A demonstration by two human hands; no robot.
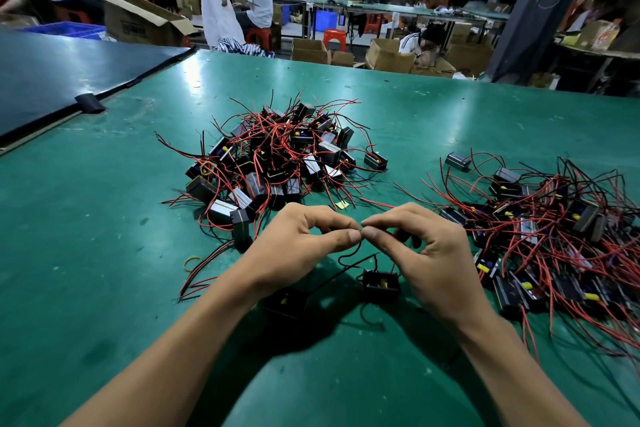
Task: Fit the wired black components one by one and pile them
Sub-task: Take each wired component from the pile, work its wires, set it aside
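Observation:
Two small black box components lie on the green table in front of me, one (380, 285) under my right hand and one (286, 302) beside my left wrist. Thin black wires (349, 262) rise from them to my fingertips. My left hand (304, 243) and my right hand (422, 246) meet thumb to thumb above the boxes, each pinching a wire end between thumb and forefinger. A heap of black components with red wires (277, 156) lies beyond my hands. A second, flatter heap (547, 232) spreads at the right.
A dark board (69, 73) with a black clip (89, 103) covers the table's far left. A yellow rubber band (191, 262) lies left of my left forearm. Beyond the table's far edge are cardboard boxes, red stools and people at other benches.

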